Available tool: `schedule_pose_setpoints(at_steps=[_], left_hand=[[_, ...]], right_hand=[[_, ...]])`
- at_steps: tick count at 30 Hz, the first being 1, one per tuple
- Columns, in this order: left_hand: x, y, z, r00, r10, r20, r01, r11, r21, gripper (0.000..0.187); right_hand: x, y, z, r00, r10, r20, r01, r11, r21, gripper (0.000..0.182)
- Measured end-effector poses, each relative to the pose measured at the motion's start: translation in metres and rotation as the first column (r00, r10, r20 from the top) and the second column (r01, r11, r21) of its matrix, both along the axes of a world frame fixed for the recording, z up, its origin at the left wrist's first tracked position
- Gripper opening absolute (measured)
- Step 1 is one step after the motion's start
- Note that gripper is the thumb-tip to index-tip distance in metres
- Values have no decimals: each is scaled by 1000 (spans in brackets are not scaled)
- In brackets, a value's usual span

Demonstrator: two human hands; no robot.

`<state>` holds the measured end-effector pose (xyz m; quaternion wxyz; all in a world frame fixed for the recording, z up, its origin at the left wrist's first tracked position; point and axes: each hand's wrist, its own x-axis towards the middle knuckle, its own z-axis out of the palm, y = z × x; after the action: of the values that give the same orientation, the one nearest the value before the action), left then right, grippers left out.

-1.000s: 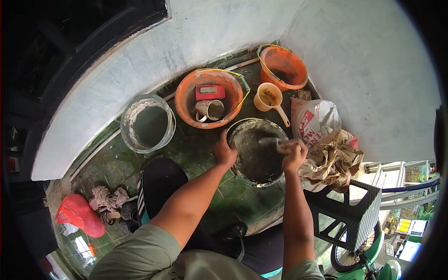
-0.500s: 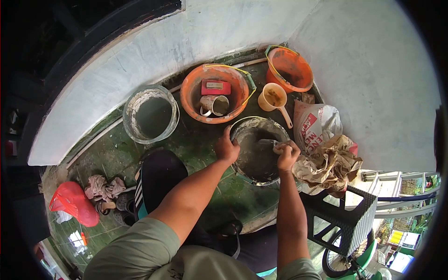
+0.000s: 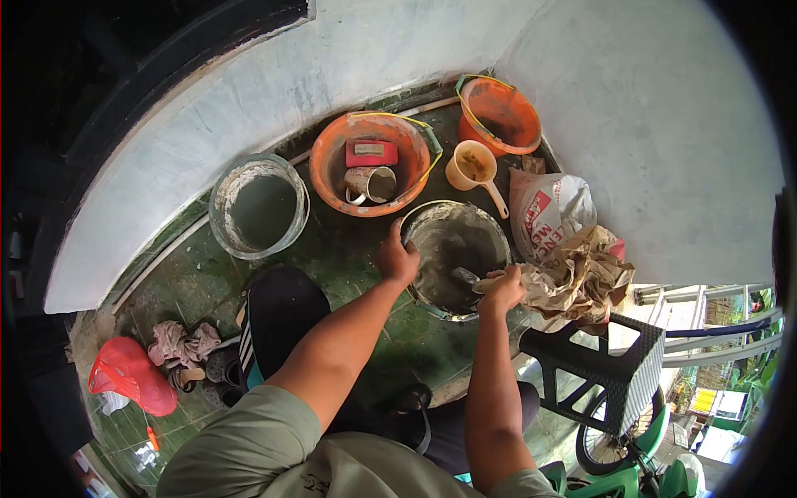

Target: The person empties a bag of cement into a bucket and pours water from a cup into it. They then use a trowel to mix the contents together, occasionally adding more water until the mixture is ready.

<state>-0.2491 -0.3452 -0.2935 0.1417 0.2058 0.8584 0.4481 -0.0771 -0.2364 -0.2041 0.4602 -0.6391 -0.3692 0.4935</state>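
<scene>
A bucket [image 3: 505,239] of wet grey cement mix [image 3: 440,259] stands on the floor in front of me. My left hand [image 3: 398,259] is closed on the left side of its rim, thumb pointing up along the edge. At the right side, my right hand [image 3: 504,290] is wrapped round the handle of a trowel [image 3: 466,275]. The metal part of the trowel reaches down into the mix, and its lower end is hidden there. Behind the bucket lies an orange-yellow dipper [image 3: 471,166], its long handle angled toward the bucket.
An orange basin [image 3: 325,170] holds a red box and a mug. To its left stands a bucket of greyish water [image 3: 218,203]; another orange bucket [image 3: 516,120] is in the corner. A cement sack [image 3: 540,220], crumpled brown paper [image 3: 585,274] and a black stool [image 3: 594,365] flank my right side.
My right hand has come down and slightly left, bringing the trowel toward the near side of the bucket. My left hand stays on the rim. The whole view has shifted slightly.
</scene>
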Motion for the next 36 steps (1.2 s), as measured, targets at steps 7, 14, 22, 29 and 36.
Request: schedule_pose_setpoints(at_steps=[7,14,22,29,36], left_hand=[[-2,1,4,1000,-16,20,16,1000,12,64],[-3,-2,9,999,-43,27,44,998,-48,62],[-2,1,2,999,-44,19,45,997,-62,63],[0,0,8,999,-29,38,32,996,-84,63],[0,1,9,999,-25,44,29,994,-104,64]], right_hand=[[-21,-10,4,878,-469,-93,442,871,-216,27],[10,22,-26,989,68,128,-64,997,-35,39],[16,38,53,-637,444,630,-625,180,-759,41],[26,42,42,-602,639,479,-664,-68,-745,45],[23,12,23,288,949,-125,-621,86,-779,33]])
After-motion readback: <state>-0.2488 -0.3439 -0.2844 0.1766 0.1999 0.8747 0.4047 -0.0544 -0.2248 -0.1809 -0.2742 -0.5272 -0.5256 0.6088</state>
